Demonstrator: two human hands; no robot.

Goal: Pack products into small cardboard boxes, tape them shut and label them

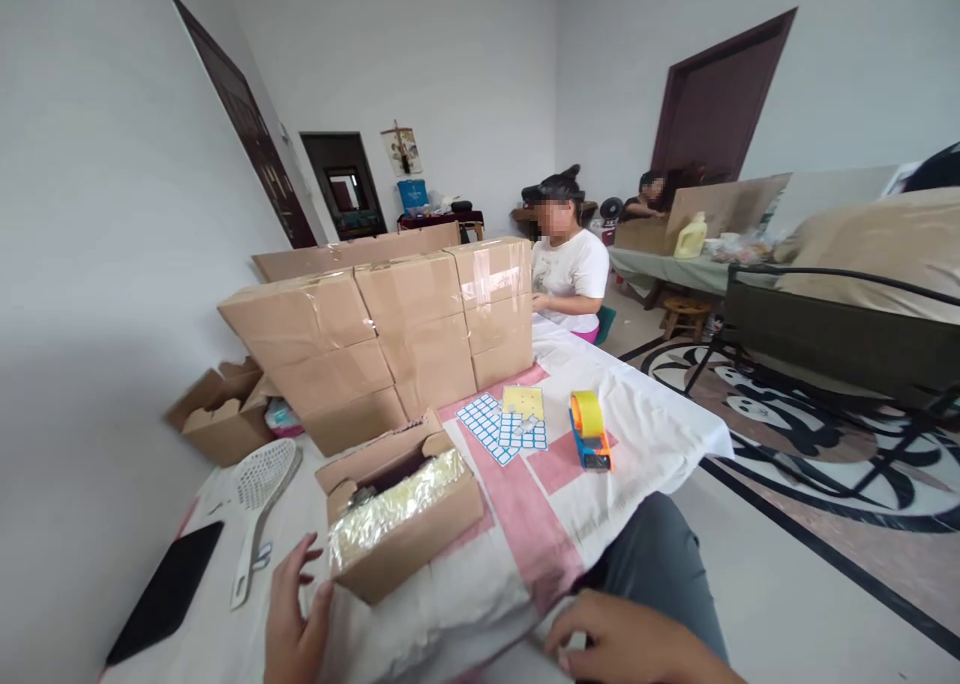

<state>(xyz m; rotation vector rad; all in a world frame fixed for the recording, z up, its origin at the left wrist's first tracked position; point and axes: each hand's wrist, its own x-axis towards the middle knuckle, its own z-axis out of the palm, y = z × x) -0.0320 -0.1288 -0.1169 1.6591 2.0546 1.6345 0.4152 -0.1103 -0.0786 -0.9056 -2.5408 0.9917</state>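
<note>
My left hand (pixel 296 614) is open, thumb and fingers apart, just left of an open cardboard box (pixel 431 554). It holds nothing that I can see. In the box lies a shiny, clear-wrapped item (pixel 397 509), with darker contents partly hidden behind it. My right hand (pixel 622 639) is curled low at the table's near edge, by my leg; a small pale patch shows between its fingers, too small to name. Label sheets (pixel 491 426) with blue borders and a yellow sheet (pixel 523 401) lie beyond the box. Right of them stands a tape dispenser (pixel 589 429) with yellow tape.
Taped cardboard boxes (pixel 420 329) are stacked in a wall across the table. At left are a white slotted skimmer (pixel 262 484), a black flat tablet-like object (pixel 169 589) and another open carton (pixel 217 424). A person (pixel 570 264) sits beyond; another works farther back.
</note>
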